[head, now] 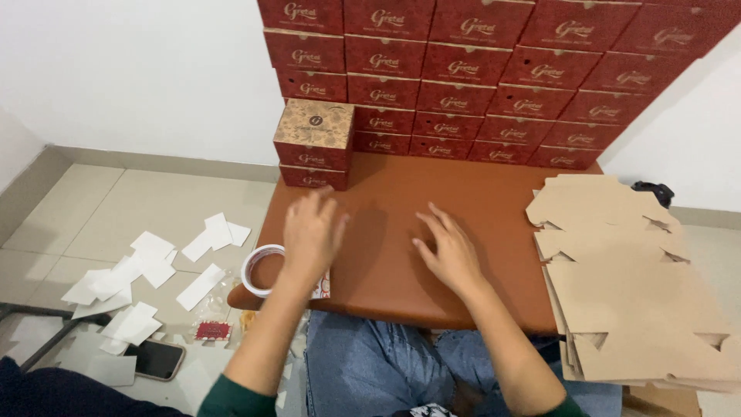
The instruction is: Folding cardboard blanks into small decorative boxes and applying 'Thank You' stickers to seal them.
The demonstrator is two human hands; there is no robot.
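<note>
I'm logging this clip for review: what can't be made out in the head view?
- Left hand: blurred; fingers unclear.
- White tape roll: partly hidden by the left forearm.
- Stack of flat brown cardboard blanks: cut off by the right edge.
- Wall of red cardboard boxes: cut off by the top edge.

Both hands hover open, fingers spread, over the brown leather-topped desk [463,193]: the left hand [311,232] near a roll of clear tape [261,270] at the desk's edge, the right hand [450,251] mid-desk. Stacked red cardboard boxes [478,77] line the wall behind, and flat brown cardboard blanks [625,286] are piled on the right.
</note>
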